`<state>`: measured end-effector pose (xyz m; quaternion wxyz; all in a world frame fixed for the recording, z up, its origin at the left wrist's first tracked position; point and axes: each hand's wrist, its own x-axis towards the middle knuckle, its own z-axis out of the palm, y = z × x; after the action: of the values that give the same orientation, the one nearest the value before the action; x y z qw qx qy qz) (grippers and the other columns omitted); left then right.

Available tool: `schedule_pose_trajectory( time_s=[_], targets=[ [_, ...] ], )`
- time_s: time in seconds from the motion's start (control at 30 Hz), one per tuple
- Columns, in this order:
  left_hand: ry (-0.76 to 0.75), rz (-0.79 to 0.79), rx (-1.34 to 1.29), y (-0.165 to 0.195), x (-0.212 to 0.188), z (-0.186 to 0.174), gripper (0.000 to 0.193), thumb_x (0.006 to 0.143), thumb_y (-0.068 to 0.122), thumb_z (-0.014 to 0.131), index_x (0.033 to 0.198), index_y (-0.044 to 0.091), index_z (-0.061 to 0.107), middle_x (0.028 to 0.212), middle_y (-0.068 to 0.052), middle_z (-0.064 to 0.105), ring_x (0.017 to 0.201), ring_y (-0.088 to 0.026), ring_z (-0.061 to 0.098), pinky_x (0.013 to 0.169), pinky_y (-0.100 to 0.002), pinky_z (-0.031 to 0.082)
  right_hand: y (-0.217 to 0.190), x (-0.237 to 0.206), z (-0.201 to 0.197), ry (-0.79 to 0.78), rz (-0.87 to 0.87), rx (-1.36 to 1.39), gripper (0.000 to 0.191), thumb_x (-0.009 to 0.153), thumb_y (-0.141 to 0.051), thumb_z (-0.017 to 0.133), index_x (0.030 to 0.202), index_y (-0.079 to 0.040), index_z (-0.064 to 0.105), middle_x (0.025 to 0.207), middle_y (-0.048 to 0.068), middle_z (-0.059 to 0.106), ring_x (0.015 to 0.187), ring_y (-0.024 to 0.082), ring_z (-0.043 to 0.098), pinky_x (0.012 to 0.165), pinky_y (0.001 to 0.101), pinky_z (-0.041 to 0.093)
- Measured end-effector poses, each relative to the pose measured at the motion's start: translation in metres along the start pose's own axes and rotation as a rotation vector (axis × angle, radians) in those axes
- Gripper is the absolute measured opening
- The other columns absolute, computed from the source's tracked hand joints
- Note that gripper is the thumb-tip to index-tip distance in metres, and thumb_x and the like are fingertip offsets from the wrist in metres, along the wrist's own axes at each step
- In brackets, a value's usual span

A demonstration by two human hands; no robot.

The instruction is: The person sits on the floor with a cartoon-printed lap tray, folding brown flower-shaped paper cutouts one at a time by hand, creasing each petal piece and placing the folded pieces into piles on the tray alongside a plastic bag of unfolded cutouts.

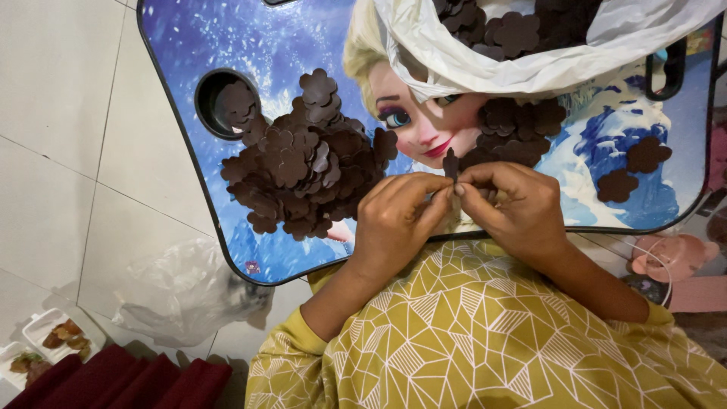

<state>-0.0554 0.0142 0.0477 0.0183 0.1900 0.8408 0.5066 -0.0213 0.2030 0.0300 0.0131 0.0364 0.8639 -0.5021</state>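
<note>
Both hands meet at the near edge of the surface (182, 144), a small lap table printed with a blue cartoon picture. Left hand (394, 216) and right hand (509, 208) are each pinched shut on one dark brown flower-shaped cutout (451, 163), held upright between the fingertips just above the table edge. A large heap of like cutouts (299, 155) lies to the left, partly spilling into the round cup hole (227, 102); a smaller pile (519, 129) sits just beyond the hands, under an open white plastic bag (485, 64) holding more. Two loose pieces (632, 170) lie to the right. Risk, as judged: the piece is thin and gripped only at its edges, so uneven pull could tear or crease it; a slip would drop it off the near edge into the lap.
</note>
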Motion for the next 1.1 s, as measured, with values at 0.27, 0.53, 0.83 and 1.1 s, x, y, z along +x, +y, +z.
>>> schedule_pose_trajectory(
  time_s=[0.27,0.53,0.83,1.1],
  targets=[
    [0.013,0.034,0.025,-0.002,-0.001,0.003,0.013,0.088,0.009,0.080,0.097,0.006,0.072,0.094,-0.006,0.073,0.087,-0.025,0.072,0.079,-0.036,0.057,0.000,0.000,0.001,-0.011,-0.008,0.001,0.011,0.090,-0.005,0.079,0.096,0.001,0.073,0.086,0.008,0.074,0.070,0.009,0.067,0.061,0.0249,0.054],
    [-0.051,-0.201,-0.219,-0.007,-0.004,0.005,0.011,0.086,0.009,0.079,0.095,0.004,0.074,0.089,-0.007,0.074,0.079,-0.018,0.073,0.075,-0.030,0.058,0.009,-0.001,0.000,-0.075,0.155,0.110,0.009,0.087,-0.004,0.076,0.092,0.001,0.071,0.081,0.003,0.070,0.069,0.005,0.058,0.059,0.0228,0.047],
    [0.066,-0.096,-0.117,-0.008,-0.003,0.008,0.010,0.088,0.008,0.080,0.095,0.005,0.073,0.094,-0.007,0.074,0.086,-0.021,0.074,0.081,-0.031,0.057,0.007,-0.001,-0.001,-0.101,0.219,0.161,0.010,0.091,-0.008,0.077,0.098,-0.001,0.076,0.084,0.000,0.075,0.071,0.002,0.060,0.061,0.0200,0.049],
    [0.061,0.080,0.050,0.000,0.000,0.003,0.013,0.087,0.007,0.081,0.096,0.006,0.072,0.092,-0.006,0.072,0.086,-0.025,0.070,0.078,-0.036,0.056,0.002,0.000,0.001,-0.021,0.109,0.113,0.012,0.091,-0.006,0.078,0.100,0.000,0.075,0.089,0.004,0.076,0.076,0.004,0.066,0.065,0.0209,0.053]
  ],
)
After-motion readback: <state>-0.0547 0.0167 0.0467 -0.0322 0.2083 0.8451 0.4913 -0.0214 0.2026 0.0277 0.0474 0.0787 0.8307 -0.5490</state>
